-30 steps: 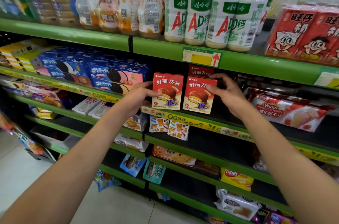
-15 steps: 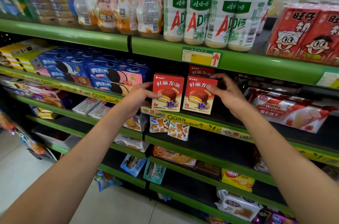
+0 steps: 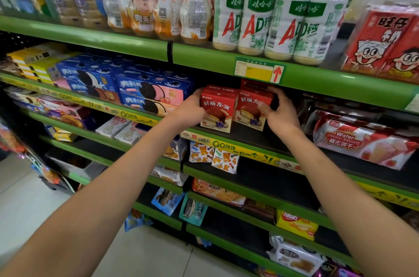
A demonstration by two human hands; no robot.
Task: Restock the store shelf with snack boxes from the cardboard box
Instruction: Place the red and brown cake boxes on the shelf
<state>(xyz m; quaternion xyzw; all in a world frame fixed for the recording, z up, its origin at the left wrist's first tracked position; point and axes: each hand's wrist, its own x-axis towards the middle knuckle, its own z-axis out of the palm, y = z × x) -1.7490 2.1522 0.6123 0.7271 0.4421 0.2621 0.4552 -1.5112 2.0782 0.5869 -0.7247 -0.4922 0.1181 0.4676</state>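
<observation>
Snack boxes, two red cardboard cartons printed with a chocolate pie, stand upright side by side near the front of the green metal store shelf (image 3: 226, 140), the left red carton (image 3: 217, 110) and the right red carton (image 3: 252, 108) touching along their inner edges, with more red cartons of the same kind just behind them. From my feed I see the shelf's dark deck, its yellow price strip along the front lip, and a pale tiled floor (image 3: 27, 197) below to the left. Blue cardboard cookie boxes (image 3: 149, 92) sit stacked just to the left of the cartons; a glossy red and white wafer packet (image 3: 362, 143) lies to the right on the same level. On the tier above stand white plastic drink bottles (image 3: 267, 18) wrapped in clear film, and red milk cartons (image 3: 385, 43) with a cartoon face. Lower tiers carry small crinkled bags and a yellow wafer box (image 3: 297, 223). My left hand (image 3: 189, 111) reaches forward with the arm straight, fingers curled round the outer side of the left red carton. My right hand (image 3: 280, 111) grips the right red carton, fingers over its top far corner and thumb pressed on its front face.
</observation>
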